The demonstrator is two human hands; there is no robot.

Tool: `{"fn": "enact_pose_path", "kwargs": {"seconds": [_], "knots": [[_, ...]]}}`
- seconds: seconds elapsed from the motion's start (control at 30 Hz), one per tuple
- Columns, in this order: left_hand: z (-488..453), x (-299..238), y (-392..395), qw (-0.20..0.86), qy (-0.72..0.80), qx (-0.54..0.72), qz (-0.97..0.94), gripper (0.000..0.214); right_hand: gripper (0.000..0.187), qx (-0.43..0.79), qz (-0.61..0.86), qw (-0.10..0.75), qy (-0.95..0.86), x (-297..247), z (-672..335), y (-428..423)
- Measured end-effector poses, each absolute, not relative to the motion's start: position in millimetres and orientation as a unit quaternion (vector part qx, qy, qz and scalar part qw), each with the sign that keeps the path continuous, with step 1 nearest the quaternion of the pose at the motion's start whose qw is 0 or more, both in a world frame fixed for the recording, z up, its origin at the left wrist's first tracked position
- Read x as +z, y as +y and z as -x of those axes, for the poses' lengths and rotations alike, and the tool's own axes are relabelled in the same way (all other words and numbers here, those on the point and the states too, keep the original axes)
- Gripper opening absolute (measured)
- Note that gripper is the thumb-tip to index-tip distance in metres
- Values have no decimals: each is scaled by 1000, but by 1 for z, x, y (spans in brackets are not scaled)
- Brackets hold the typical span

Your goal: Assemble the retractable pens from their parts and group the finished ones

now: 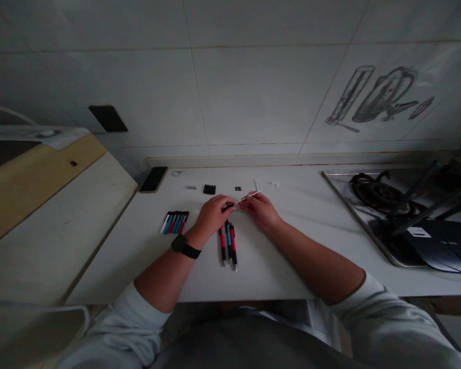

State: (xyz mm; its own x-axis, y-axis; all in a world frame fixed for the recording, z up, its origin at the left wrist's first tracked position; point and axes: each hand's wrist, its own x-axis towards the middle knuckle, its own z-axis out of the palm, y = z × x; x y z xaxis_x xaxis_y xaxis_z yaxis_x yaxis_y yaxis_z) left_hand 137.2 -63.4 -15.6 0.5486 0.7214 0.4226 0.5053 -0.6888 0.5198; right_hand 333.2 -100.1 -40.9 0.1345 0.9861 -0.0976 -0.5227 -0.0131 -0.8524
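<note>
My left hand [214,212] is closed around a small dark pen part [227,207]. In my right hand [264,211], the fingers pinch a thin white pen refill [250,196], its tip close to the dark part; I cannot tell whether they touch. Below the hands lie three assembled pens [228,243], red and blue with black ends. A row of coloured pen barrels [174,222] rests left of my left hand. Beyond the hands sit springs [191,187], short black tubes [209,189], small dark pieces [237,188], more white refills [257,183] and small white pieces [275,183].
A black phone [153,179] and a thin ring [176,173] lie at the back left of the white counter [292,271]. On the right, a black router [438,246] with antennas rests on a gas stove [369,197]. A tiled wall [249,97] stands behind.
</note>
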Motion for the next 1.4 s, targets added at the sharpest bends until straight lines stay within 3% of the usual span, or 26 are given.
{"fn": "enact_pose_path", "kwargs": {"seconds": [0.3, 0.7, 1.07, 1.4], "knots": [[-133, -15, -60, 143, 363, 310, -867, 7, 34, 571, 427, 643, -279, -40, -335, -99], [-132, -21, -56, 72, 344, 143, -925, 17, 40, 560, 478, 598, -316, -45, -334, -97], [-124, -17, -54, 44, 358, 166, -918, 12, 45, 562, 464, 583, -359, -47, -338, -96], [-112, -23, -45, 61, 387, 204, -897, 12, 41, 447, 510, 581, -451, -41, -352, -90]]}}
